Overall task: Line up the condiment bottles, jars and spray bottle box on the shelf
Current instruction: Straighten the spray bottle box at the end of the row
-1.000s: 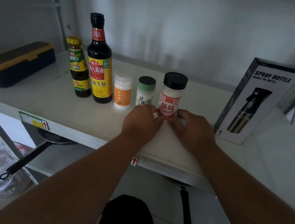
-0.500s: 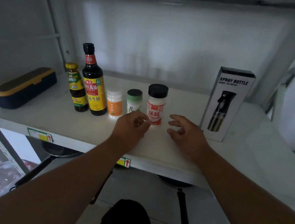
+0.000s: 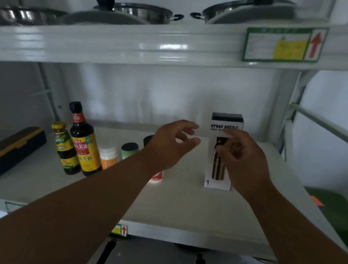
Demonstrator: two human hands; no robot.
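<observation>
— Scanning from nine o'clock: seasoning bottle [image 3: 64, 147], soy sauce bottle [image 3: 84, 140], three small jars, then the spray bottle box [image 3: 222, 151] at three o'clock, apart from the row. Where are the hands?

— Left hand [image 3: 167, 146] loose-fingered, empty, over the black-capped jar [image 3: 157, 174]. Right hand [image 3: 244, 160] spread, grasping nothing, in front of the box and nearer it. The box stands upright on the shelf [image 3: 181, 207].

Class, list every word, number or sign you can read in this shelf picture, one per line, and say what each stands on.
"SPRAY BOTTLE" on the spray bottle box; the smaller line beneath is blurred.
"1" at that box's lower left corner.
Red up arrow on the upper shelf label; its text is blurred.
Red up arrow on the lower shelf edge tag.
Chinese characters on the soy sauce bottle and the yellow-capped bottle; too blurred to read surely.
</observation>
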